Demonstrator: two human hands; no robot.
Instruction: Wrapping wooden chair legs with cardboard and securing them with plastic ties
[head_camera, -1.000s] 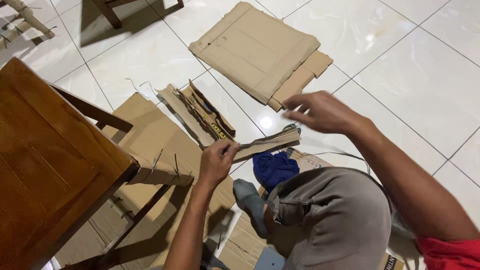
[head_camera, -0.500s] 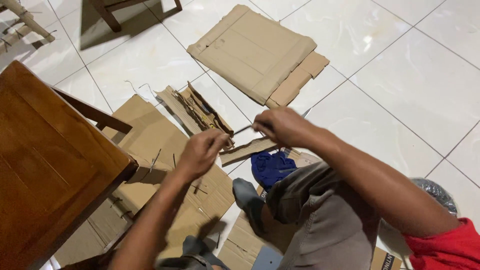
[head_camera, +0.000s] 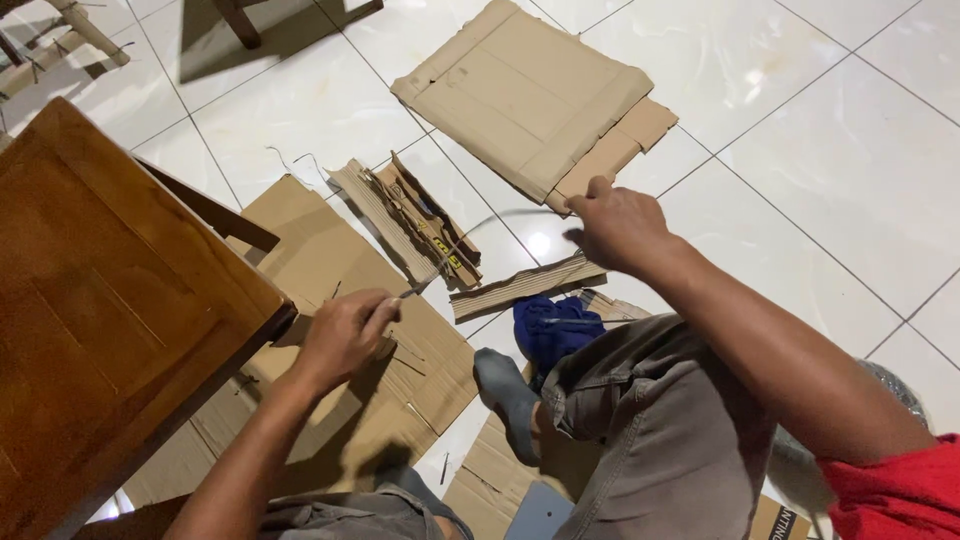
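Left hand: the left hand (head_camera: 342, 335) is closed, pinching one end of a thin wire (head_camera: 470, 232) between its fingertips, just beside the corner of the wooden table (head_camera: 120, 300).
Right hand: the right hand (head_camera: 617, 224) is closed around the other end of the wire, held above the floor near the edge of the large flat cardboard panel (head_camera: 530, 90).
Wire: it runs in a shallow arc between the two hands, blurred along its middle, crossing over the bundle of cardboard strips (head_camera: 410, 215).
Cardboard strip: a single corrugated strip (head_camera: 525, 287) lies on the tiles below the right hand, apart from both hands.
Cardboard sheet: a brown sheet (head_camera: 330, 330) lies flat under the left hand, partly beneath the table edge.
Blue cloth: a crumpled blue cloth (head_camera: 548, 330) lies beside the person's knee (head_camera: 650, 420), which is in grey trousers.
Foot: a grey-socked foot (head_camera: 505, 400) rests on the floor near the cloth.
Floor: glossy white tiles (head_camera: 820, 150).
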